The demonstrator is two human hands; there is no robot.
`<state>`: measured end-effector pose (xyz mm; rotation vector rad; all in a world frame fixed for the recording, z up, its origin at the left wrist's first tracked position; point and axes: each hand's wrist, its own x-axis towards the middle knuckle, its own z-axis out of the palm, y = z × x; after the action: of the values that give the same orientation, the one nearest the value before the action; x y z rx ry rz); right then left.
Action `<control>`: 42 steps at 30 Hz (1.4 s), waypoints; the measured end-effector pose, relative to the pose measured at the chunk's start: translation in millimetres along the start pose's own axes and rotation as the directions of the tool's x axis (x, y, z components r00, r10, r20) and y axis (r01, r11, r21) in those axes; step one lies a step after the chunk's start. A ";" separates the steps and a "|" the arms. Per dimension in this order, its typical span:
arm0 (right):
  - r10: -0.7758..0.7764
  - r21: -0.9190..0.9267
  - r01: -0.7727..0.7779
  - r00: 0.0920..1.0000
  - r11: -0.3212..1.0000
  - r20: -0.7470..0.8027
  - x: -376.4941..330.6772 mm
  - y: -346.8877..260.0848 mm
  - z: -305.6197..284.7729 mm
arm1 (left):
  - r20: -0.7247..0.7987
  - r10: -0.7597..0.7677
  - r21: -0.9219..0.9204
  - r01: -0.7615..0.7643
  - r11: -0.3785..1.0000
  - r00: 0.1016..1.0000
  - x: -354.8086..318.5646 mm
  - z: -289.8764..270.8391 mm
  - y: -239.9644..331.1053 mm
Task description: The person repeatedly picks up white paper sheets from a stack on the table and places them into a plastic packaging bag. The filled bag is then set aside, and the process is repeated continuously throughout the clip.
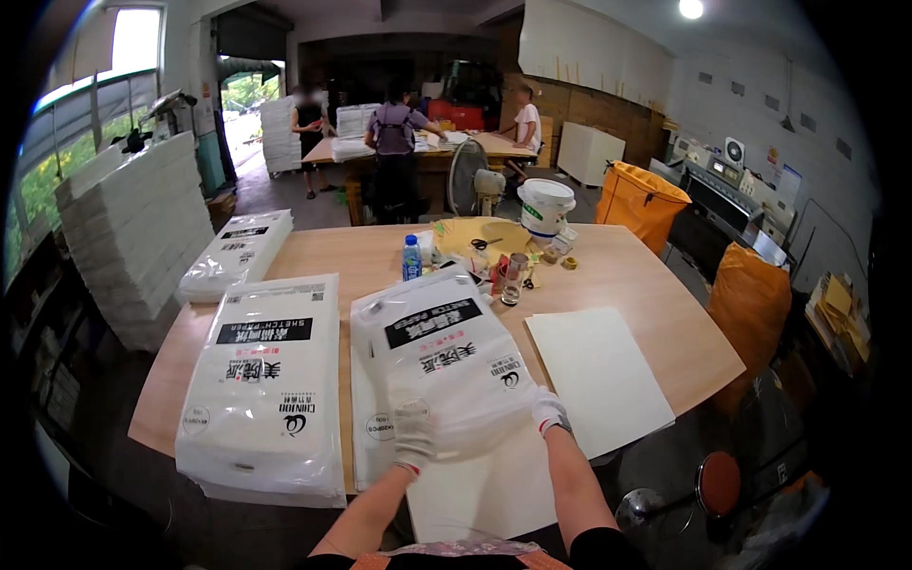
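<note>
A white plastic bag of sketch paper, glossy, with a black label band and dark printing, is seen at the lower centre of the frame. Its near edge is gripped by the gloved left hand and the gloved right hand, each closed on the plastic. It is laid on a sheet of white paper on a round wooden table. A stack of filled bags lies just to its left, and a white board to its right. Piled paper and other people are seen in the workshop at the upper frame. The bag's long axis runs from the lower edge upward, tilted slightly, label end farthest.
</note>
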<state>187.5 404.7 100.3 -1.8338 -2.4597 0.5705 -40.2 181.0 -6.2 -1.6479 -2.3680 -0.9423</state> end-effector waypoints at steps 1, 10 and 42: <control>-0.030 -0.015 0.030 0.999 0.999 -0.016 0.7 7.5 3.8 | 0.027 -0.321 -0.195 0.320 0.927 0.947 -1.2 4.2 -35.7; -0.385 -0.072 0.395 0.914 0.916 0.127 -162.5 93.1 53.3 | 0.482 -0.420 -0.563 0.639 0.524 0.769 -133.7 -147.8 2.5; -0.852 0.998 -0.062 0.521 0.026 0.054 -235.2 -234.2 98.0 | -0.841 -0.505 -0.531 -0.115 0.839 0.195 -113.9 -380.0 -130.9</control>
<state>21.6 102.1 125.9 -0.0954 -1.6293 2.3533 -205.1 -145.8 195.2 -0.2949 -1.3806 -1.9859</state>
